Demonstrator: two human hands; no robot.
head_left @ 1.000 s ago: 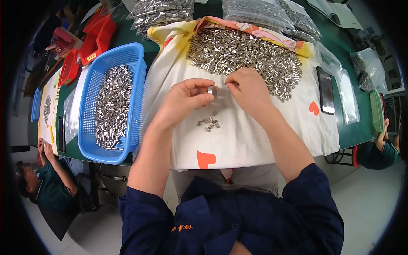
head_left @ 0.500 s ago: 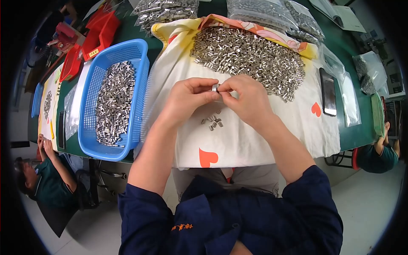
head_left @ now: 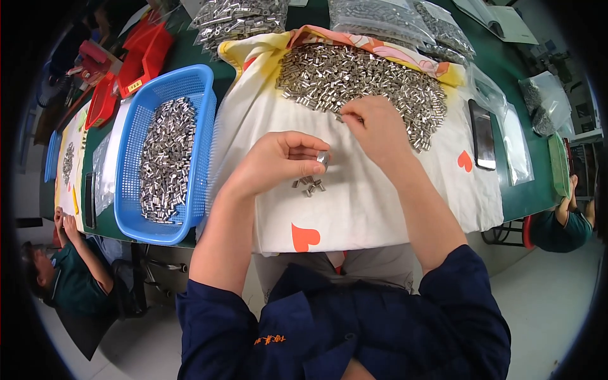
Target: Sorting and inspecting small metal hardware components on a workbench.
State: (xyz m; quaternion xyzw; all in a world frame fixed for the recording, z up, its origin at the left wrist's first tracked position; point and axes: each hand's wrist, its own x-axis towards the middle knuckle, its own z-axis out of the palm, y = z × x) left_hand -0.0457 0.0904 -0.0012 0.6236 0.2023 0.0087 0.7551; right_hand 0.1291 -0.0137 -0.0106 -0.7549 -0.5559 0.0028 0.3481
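A short, shiny metal piece (head_left: 323,157), wider than the loose ones, is pinched between the thumb and fingers of my left hand (head_left: 278,158). Below those fingertips a few small metal sleeves (head_left: 308,185) lie loose on the white cloth (head_left: 354,209). My right hand (head_left: 378,130) is at the near edge of a big pile of small metal sleeves (head_left: 367,76). Its thumb and forefinger are closed together on what looks like a single small metal sleeve (head_left: 339,117), partly hidden by the fingertips.
On the left stands a blue plastic basket (head_left: 208,126) holding many sleeves, with red bins (head_left: 144,60) behind it. Bags of metal parts (head_left: 237,19) line the back. A phone (head_left: 482,136) lies at the right. Other people (head_left: 79,266) sit at either side.
My hands were together before. My right hand has moved away and up to the pile's edge, while my left has dropped slightly, keeping its metal piece. The whole view has shifted a little.
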